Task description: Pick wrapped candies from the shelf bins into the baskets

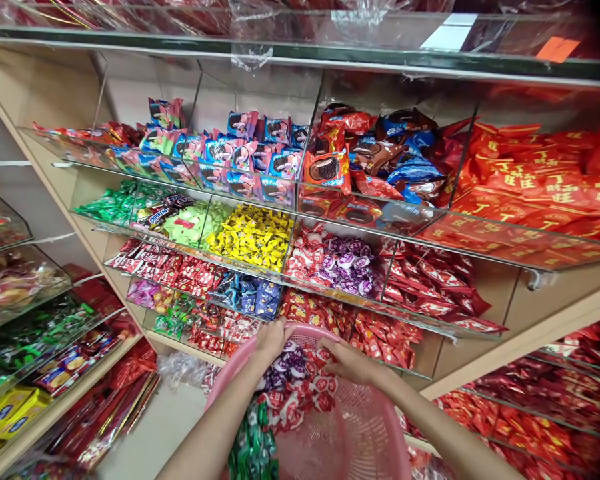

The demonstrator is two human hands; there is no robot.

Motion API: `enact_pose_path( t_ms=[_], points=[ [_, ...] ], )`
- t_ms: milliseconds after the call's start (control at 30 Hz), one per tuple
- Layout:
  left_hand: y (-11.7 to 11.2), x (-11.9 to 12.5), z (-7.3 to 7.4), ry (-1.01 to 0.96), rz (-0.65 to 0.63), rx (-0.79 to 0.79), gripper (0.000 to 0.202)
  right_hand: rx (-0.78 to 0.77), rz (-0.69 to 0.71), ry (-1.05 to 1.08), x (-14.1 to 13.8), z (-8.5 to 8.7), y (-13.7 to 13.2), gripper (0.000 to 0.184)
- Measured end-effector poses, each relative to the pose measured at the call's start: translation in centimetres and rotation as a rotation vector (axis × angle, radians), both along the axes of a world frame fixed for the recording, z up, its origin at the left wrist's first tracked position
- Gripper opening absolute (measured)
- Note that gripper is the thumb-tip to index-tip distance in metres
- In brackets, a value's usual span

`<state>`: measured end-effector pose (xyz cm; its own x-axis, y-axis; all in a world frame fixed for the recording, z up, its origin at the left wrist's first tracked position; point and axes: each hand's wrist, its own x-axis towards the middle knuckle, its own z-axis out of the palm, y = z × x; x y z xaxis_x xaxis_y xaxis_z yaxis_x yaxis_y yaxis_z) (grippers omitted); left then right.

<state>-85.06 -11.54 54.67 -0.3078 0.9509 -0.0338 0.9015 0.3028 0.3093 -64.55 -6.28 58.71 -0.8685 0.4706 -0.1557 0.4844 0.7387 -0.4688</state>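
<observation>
A pink plastic basket [370,413] stands below the candy shelves, tilted toward me. My left hand [271,338] grips its far rim, the fingertips partly hidden. Inside the basket are purple-wrapped candies [289,363], red-and-white wrapped candies [300,400] and green-wrapped candies [254,443]. My right hand [349,362] reaches over the basket's far right side with fingers apart, close above the red-and-white candies; nothing shows in it. Just beyond the basket, the shelf bins hold similar purple candies [347,263] and red-and-white candies [306,252].
Glass-fronted shelves rise ahead, with yellow candies [253,237], blue-pink cookie packs [230,157] and red packets [545,173]. A glass shelf edge [300,57] crosses overhead. More shelves flank me, with yellow boxes [17,410] at left. Clear plastic bags [185,369] lie beside the floor [153,433].
</observation>
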Motion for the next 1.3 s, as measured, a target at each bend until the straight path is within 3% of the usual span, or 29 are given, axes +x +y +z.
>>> enact_pose_path(
  t_ms=[167,367,600,900,1000,1167,1300],
  points=[
    [0.1,0.0,-0.1,-0.009,0.004,-0.007,0.049,0.067,-0.023,0.026,-0.2,-0.5,-0.3,0.022],
    [0.1,0.0,-0.3,0.013,0.002,0.0,0.045,0.147,-0.009,0.097,-0.4,0.5,-1.0,0.024],
    [0.1,-0.1,-0.3,0.002,-0.008,-0.004,0.049,0.167,0.22,0.117,-2.9,1.4,-4.3,0.016],
    [0.1,-0.2,-0.6,0.014,-0.004,-0.006,0.051,0.168,0.418,0.043,-5.7,0.1,-7.1,0.028],
    [0.1,-0.2,-0.7,0.012,-0.004,-0.002,0.051,0.186,0.454,0.021,-5.3,0.4,-7.2,0.029],
    [0.2,-0.2,-0.8,0.024,-0.006,0.006,0.048,0.206,0.355,0.007,-2.4,1.4,-5.7,0.028],
    [0.2,-0.2,-0.6,0.025,-0.013,0.0,0.047,0.215,0.302,-0.039,0.0,0.8,-4.7,0.028]
  ],
)
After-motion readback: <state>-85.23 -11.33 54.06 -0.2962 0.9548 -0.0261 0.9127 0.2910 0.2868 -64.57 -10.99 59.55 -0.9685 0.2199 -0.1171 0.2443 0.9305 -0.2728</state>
